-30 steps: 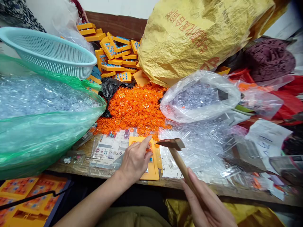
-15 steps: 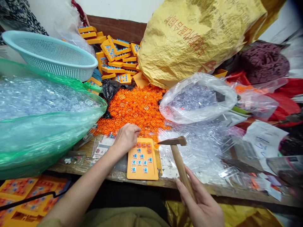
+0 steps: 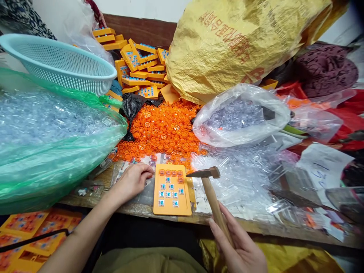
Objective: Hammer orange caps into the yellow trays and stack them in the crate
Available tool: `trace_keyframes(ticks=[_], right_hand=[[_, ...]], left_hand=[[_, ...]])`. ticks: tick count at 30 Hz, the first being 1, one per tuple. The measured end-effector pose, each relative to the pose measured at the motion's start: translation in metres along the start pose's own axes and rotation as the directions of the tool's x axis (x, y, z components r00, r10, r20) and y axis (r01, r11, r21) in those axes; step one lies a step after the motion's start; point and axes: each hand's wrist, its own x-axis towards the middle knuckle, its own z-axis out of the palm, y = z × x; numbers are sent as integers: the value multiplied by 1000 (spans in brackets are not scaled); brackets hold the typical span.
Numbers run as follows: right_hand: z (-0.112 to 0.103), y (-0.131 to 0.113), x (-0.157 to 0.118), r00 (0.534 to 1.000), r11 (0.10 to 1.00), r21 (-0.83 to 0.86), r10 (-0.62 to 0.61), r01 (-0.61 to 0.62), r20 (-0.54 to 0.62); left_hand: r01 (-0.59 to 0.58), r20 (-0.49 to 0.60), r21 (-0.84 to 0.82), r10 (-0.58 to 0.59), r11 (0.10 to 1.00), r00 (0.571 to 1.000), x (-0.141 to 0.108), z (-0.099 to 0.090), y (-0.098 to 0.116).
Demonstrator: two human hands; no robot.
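Note:
A yellow-orange plastic panel (image 3: 172,209) lies flat at the table's front edge. Clear squares with blue centres sit across it, and several orange translucent caps (image 3: 168,173) line its upper part. Just left of the panel, apart from it, is my left hand (image 3: 133,182) with the fingers curled together; whatever they may pinch is hidden. My right hand (image 3: 239,242) grips the wooden handle of a hammer (image 3: 212,193). The hammer's metal head hovers at the panel's upper right edge. Behind the panel spreads a pile of loose orange caps (image 3: 163,132).
A green bag (image 3: 85,151) of clear pieces bulges on the left under a blue basket (image 3: 85,70). To the right stand a white bag (image 3: 207,140) and loose clear pieces (image 3: 236,178). More panels (image 3: 139,68) and a yellow sack (image 3: 216,57) fill the back.
My left hand has drawn back from the panel's top to its left side, lower down. The top-left orange cap now shows. My right hand keeps the hammer in nearly the same place.

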Motion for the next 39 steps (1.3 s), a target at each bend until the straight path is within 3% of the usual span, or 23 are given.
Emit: trace_keyframes(ticks=[4, 9, 13, 16, 21, 24, 27, 30, 32, 35, 39], right_hand=[[5, 3, -1, 974, 978, -44, -201, 206, 101], [-2, 10, 0, 851, 839, -153, -499, 522, 166], [-7, 2, -2, 771, 747, -191, -614, 637, 169], [-9, -9, -4, 736, 707, -205, -655, 676, 170], [-8, -12, 2, 638, 605, -219, -666, 765, 388], [-9, -6, 5, 674, 635, -245, -626, 733, 392], [-12, 0, 6, 774, 734, -251, -572, 631, 272], [-12, 2, 5, 897, 864, -239, -425, 443, 124], [-9, -1, 4, 951, 929, -208, -305, 307, 46], [-2, -6, 0, 979, 972, -126, -202, 200, -8], [-2, -1, -5, 975, 972, -82, -222, 222, 6]], left_hand=[[-94, -131, 57, 101, 994, 986, -10, 14, -9], [-236, -335, -34, 212, 971, 918, -22, 24, 16], [-312, -227, -61, 291, 948, 929, -24, 31, 46], [-264, -151, -36, 256, 964, 955, -20, 37, 52], [-203, -162, -83, 187, 976, 969, -18, 45, 47], [-185, -163, -151, 161, 971, 974, -20, 43, 44], [-184, -279, -157, 135, 970, 951, -15, 32, 34], [-147, -384, 39, 150, 988, 911, 1, 21, 17], [-121, -324, 145, 163, 982, 932, 16, 16, 8], [-123, -254, 184, 168, 975, 953, 33, 16, 0], [-134, -240, 178, 176, 975, 955, 26, 16, 2]])
